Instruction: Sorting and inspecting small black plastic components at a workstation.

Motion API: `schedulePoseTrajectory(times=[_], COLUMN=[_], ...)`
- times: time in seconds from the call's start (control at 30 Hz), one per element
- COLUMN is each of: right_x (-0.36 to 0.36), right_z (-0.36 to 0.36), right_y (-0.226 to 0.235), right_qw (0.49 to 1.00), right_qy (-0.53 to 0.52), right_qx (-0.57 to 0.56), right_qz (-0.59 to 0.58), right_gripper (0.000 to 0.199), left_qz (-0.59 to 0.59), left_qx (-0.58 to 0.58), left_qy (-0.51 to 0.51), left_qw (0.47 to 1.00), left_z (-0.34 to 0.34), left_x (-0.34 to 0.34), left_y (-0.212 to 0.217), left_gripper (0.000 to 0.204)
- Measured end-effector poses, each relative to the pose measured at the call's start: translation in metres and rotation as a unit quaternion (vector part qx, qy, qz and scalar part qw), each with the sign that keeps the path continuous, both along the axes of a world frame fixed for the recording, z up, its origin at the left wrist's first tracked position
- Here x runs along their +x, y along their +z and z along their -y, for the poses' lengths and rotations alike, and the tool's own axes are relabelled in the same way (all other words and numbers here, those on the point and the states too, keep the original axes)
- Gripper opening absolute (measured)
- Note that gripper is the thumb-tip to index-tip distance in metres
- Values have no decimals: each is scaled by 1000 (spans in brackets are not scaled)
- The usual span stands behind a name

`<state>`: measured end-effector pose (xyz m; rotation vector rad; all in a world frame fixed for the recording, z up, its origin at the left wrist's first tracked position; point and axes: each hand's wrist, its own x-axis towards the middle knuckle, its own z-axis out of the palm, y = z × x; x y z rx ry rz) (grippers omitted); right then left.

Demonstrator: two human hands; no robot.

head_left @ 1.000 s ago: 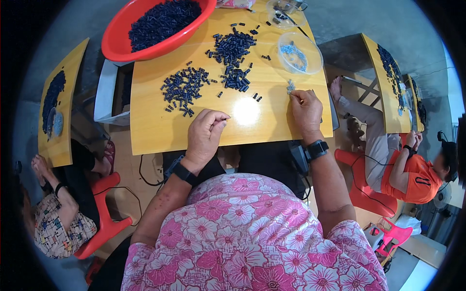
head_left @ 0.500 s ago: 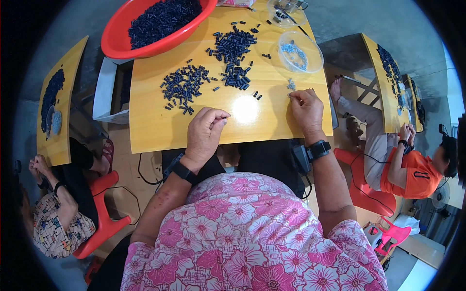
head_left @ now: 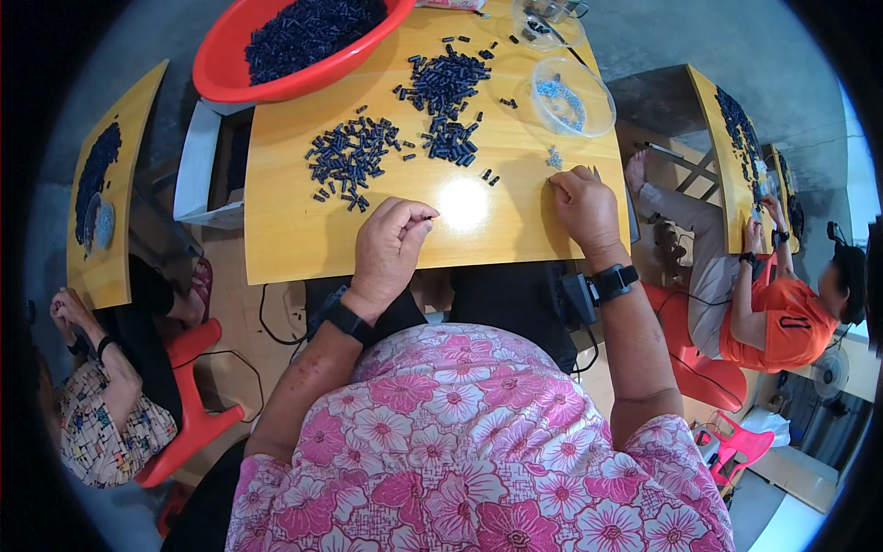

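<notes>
My left hand (head_left: 388,247) is closed in a pinch above the table's near edge. A tiny dark end shows at its fingertips, seemingly one of the small black tube-like pieces. To the right, my right hand (head_left: 589,212) has its thumb and finger pressed together near the tabletop; anything between them is too small to make out. Just beyond those fingertips lies a little heap of small clear pieces (head_left: 554,158). Loose black pieces form one pile (head_left: 351,156) ahead of my left hand and another (head_left: 446,83) farther back. A few strays (head_left: 489,178) lie between my hands.
A red basin (head_left: 213,81) full of black pieces stands at the far left of the yellow table (head_left: 285,248). At the right are a clear tub (head_left: 602,115) with bluish bits and another clear container (head_left: 578,35). Co-workers sit at tables on both sides.
My right hand has shifted slightly and its fingers stay pinched by the clear heap. The left hand keeps nearly the same place. The co-worker at right has moved a hand farther over their table.
</notes>
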<state>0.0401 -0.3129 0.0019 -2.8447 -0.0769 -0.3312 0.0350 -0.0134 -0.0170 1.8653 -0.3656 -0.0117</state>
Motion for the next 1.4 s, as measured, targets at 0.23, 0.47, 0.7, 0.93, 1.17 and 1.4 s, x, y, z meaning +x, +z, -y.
schedulePoseTrajectory(times=[0.23,0.47,0.7,0.93,1.17,1.4], right_x=[-2,1,-4,-5,-12,-15], right_z=[-5,0,3,-8,-50,-107], right_y=[7,-5,-9,2,10,13], right_qw=[998,1000,997,994,929,801], right_qy=[8,10,48,56,28,59], right_qx=[-54,5,39,71,368,576], right_qz=[-44,16,48,57,-23,-153], right_gripper=[15,6,4,5,13,11], left_qz=[2,-2,-2,-2,-23,-63], left_qx=[-4,-9,-12,-7,-38,-64], left_qy=[2,2,1,5,20,9], left_qw=[1000,1000,1000,1000,999,996], left_z=[-1,-1,1,-1,-4,-4], left_x=[0,0,-1,-2,0,-1], left_y=[0,-2,-1,-2,-9,-9], left_gripper=[10,10,10,11,15,19])
